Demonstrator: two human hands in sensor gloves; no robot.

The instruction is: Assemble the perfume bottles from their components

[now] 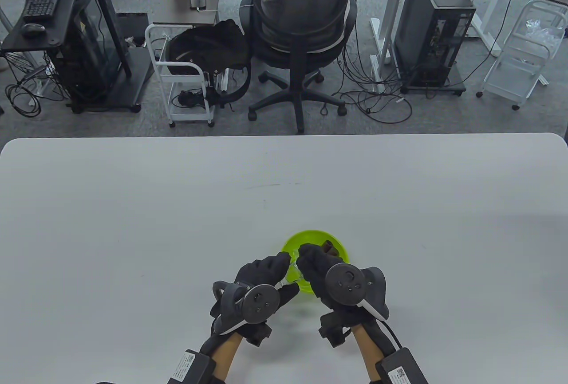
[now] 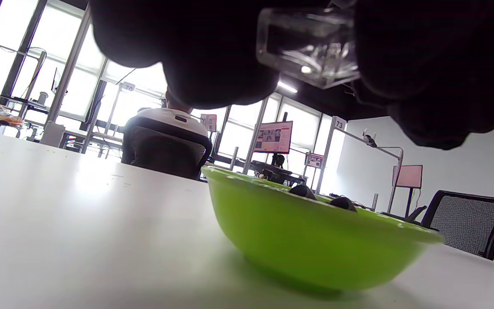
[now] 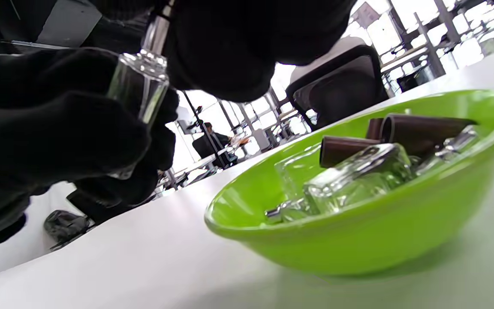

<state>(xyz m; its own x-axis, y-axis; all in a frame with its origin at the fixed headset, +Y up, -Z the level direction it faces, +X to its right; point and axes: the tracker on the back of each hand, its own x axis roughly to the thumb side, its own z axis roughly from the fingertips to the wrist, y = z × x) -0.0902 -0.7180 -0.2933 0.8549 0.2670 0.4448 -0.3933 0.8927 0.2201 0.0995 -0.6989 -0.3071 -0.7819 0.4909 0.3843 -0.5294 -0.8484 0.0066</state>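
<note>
My left hand (image 1: 276, 270) grips a clear glass bottle (image 3: 137, 88) upright just above the table, beside the near left rim of the green bowl (image 1: 296, 242). My right hand (image 1: 309, 259) pinches a silver spray pump (image 3: 155, 30) right over the bottle's threaded neck; its upper part is hidden by the glove. In the left wrist view the bottle's base (image 2: 309, 49) shows between my gloved fingers (image 2: 212, 47). The bowl (image 3: 358, 244) holds brown caps (image 3: 418, 131), clear bottles (image 3: 358, 180) and another silver pump (image 3: 275, 213).
The white table (image 1: 133, 233) stretches wide on both sides of the bowl and behind it. Beyond its far edge stands an office chair (image 1: 301, 25) with a person seated in it, plus carts and computer towers on the floor.
</note>
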